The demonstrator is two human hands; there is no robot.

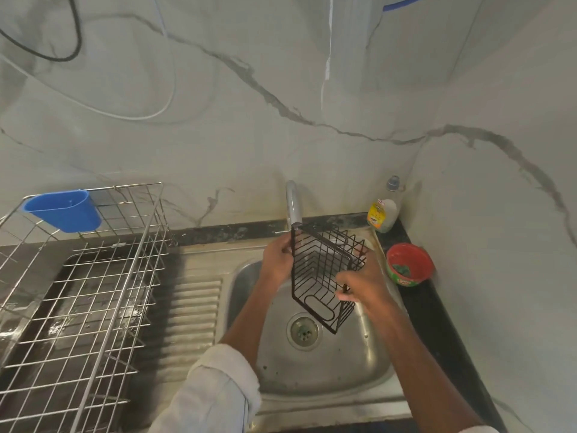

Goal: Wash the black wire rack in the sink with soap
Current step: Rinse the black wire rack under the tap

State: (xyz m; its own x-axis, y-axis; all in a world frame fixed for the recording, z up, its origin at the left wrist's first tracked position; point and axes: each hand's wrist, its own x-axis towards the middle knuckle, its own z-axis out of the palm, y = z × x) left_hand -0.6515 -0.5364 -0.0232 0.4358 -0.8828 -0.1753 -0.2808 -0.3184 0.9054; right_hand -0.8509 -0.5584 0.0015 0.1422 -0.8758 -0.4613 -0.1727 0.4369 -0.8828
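Lower left of frame: silver wire dish-drying rack (81, 307) on the wet dark counter, with a blue plastic cutlery cup (64, 210) hooked on its back rail at upper left

Centre: stainless steel sink (327, 370) with round drain (303, 331); ribbed drainboard just left of the basin. Chrome tap spout (293, 204) rises at the back edge; whether water is running I cannot tell

Left hand (278, 259), centre frame: fingers curled round the upper left edge of the black wire rack (318, 276), gripping it

The black wire rack is held tilted above the basin, clear of the sink floor, its top corner just under the tap mouth

Right hand (359, 284), right of centre: grips the rack's right side, fingers closed around the wires

Right of frame: clear dish-soap bottle with yellow label (383, 210) upright in the back corner; red round plastic tub (409, 265) with a green scrub pad inside, near the sink rim

Progress, judged: rack is in position at the sink. No suds visible on the wires, no scrubber in either hand, soap bottle untouched. Likely early, wetting stage; soaping, scrubbing and final rinse appear still to do
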